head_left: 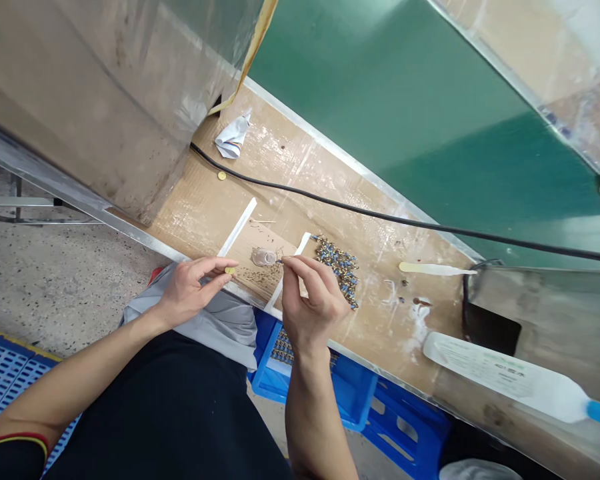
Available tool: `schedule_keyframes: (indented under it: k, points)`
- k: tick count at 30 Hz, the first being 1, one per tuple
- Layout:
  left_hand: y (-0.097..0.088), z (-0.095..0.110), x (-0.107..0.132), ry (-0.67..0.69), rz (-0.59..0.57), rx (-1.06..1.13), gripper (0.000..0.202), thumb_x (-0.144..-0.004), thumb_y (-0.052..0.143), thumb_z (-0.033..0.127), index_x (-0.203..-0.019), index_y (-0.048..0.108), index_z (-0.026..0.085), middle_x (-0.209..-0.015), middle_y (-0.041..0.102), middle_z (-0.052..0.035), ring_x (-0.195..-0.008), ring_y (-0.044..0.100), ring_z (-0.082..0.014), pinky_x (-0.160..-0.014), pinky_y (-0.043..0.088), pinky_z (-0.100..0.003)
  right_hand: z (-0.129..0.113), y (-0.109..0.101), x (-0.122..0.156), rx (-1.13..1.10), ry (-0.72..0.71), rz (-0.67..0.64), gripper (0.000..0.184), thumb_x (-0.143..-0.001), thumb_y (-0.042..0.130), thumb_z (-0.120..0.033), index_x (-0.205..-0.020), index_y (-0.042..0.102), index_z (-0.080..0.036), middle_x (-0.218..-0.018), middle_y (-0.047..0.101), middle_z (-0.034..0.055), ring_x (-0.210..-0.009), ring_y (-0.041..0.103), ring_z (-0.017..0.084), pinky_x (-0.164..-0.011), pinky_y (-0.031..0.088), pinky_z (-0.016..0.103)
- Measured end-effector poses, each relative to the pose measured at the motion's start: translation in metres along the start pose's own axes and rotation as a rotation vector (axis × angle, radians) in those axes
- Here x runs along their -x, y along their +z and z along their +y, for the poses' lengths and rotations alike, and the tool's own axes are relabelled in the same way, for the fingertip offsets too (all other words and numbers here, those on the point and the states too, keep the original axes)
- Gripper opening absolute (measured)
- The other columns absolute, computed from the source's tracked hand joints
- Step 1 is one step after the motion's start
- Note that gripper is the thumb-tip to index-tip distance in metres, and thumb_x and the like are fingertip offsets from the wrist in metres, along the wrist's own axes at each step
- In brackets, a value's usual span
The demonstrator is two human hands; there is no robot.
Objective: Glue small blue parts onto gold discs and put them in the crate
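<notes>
Clearly, L hand pinches yellow disc, R hand tiny part (can't ID) by clear dish, w/ blue-brass pile at right, prob. for easy reach.

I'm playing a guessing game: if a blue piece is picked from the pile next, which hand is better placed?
Probably the right hand: it is beside the pile of blue pieces, though it seems to pinch a tiny piece. The left hand is farther off and holds a yellow disc.
</notes>
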State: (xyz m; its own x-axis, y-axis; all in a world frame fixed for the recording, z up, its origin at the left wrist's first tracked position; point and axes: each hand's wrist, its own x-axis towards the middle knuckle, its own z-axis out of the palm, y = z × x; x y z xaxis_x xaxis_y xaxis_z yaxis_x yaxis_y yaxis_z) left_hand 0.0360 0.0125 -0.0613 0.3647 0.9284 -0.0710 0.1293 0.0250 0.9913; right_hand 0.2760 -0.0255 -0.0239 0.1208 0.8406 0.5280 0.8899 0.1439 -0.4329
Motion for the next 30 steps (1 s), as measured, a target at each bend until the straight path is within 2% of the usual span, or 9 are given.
schedule_keyframes:
  k: [5, 10, 14, 16, 20, 23, 30]
  points:
    - [0.000, 0.006, -0.002, -0.035, -0.026, 0.009, 0.025, -0.106, 0.079, 0.023, -0.130, 0.087, 0.026, -0.111, 0.091, -0.0003, -0.098, 0.086, -0.0163, -0.089, 0.067, -0.025, 0.002, 0.002, 0.002, 0.016, -0.008, 0.014, 0.026, -0.105, 0.076, -0.011, -0.120, 0.085, -0.029, -0.111, 0.086, 0.0043, -0.100, 0.083, 0.022, -0.092, 0.067, 0.037]
    - [0.004, 0.023, 0.001, -0.073, -0.031, 0.041, 0.025, -0.106, 0.080, 0.023, -0.130, 0.088, 0.025, -0.110, 0.091, -0.0006, -0.098, 0.087, -0.0166, -0.088, 0.068, -0.023, -0.001, -0.004, 0.000, 0.027, 0.001, 0.053, 0.023, -0.103, 0.078, -0.010, -0.116, 0.086, -0.027, -0.109, 0.086, 0.0048, -0.099, 0.083, 0.021, -0.091, 0.068, 0.037]
    - [0.007, 0.038, 0.006, -0.121, -0.084, 0.088, 0.025, -0.108, 0.080, 0.025, -0.132, 0.087, 0.025, -0.113, 0.092, -0.0001, -0.100, 0.088, -0.0161, -0.088, 0.068, -0.022, -0.020, -0.019, 0.002, -0.160, 0.101, 0.074, 0.028, -0.100, 0.082, -0.007, -0.117, 0.086, -0.028, -0.110, 0.086, 0.0028, -0.102, 0.084, 0.021, -0.093, 0.070, 0.039]
    - [0.008, 0.044, 0.008, -0.114, -0.109, 0.092, 0.027, -0.110, 0.079, 0.026, -0.136, 0.086, 0.026, -0.118, 0.091, -0.0005, -0.104, 0.088, -0.0163, -0.091, 0.069, -0.022, -0.033, -0.025, 0.005, -0.269, 0.139, 0.060, 0.032, -0.099, 0.082, -0.004, -0.118, 0.086, -0.030, -0.111, 0.086, 0.0017, -0.102, 0.085, 0.021, -0.091, 0.070, 0.038]
    - [0.009, 0.053, 0.009, -0.053, -0.139, 0.091, 0.029, -0.113, 0.076, 0.026, -0.141, 0.084, 0.026, -0.132, 0.089, -0.0026, -0.114, 0.087, -0.0182, -0.101, 0.070, -0.024, -0.052, -0.027, 0.013, -0.355, 0.118, 0.005, 0.038, -0.097, 0.082, 0.000, -0.120, 0.085, -0.030, -0.114, 0.087, 0.0011, -0.101, 0.085, 0.019, -0.091, 0.072, 0.035]
    - [0.010, 0.058, 0.009, -0.027, -0.154, 0.096, 0.030, -0.114, 0.074, 0.023, -0.142, 0.083, 0.026, -0.136, 0.087, -0.0029, -0.118, 0.086, -0.0196, -0.107, 0.070, -0.028, -0.055, -0.023, 0.016, -0.381, 0.123, -0.023, 0.039, -0.097, 0.082, 0.001, -0.122, 0.085, -0.030, -0.115, 0.088, 0.0009, -0.103, 0.086, 0.019, -0.092, 0.072, 0.033]
    - [0.010, 0.066, 0.012, -0.023, -0.157, 0.088, 0.030, -0.114, 0.072, 0.019, -0.141, 0.082, 0.026, -0.136, 0.087, -0.0037, -0.118, 0.086, -0.0215, -0.106, 0.072, -0.032, -0.055, -0.023, 0.018, -0.394, 0.121, -0.042, 0.038, -0.098, 0.080, 0.001, -0.121, 0.085, -0.029, -0.115, 0.088, 0.0019, -0.102, 0.086, 0.019, -0.091, 0.072, 0.033]
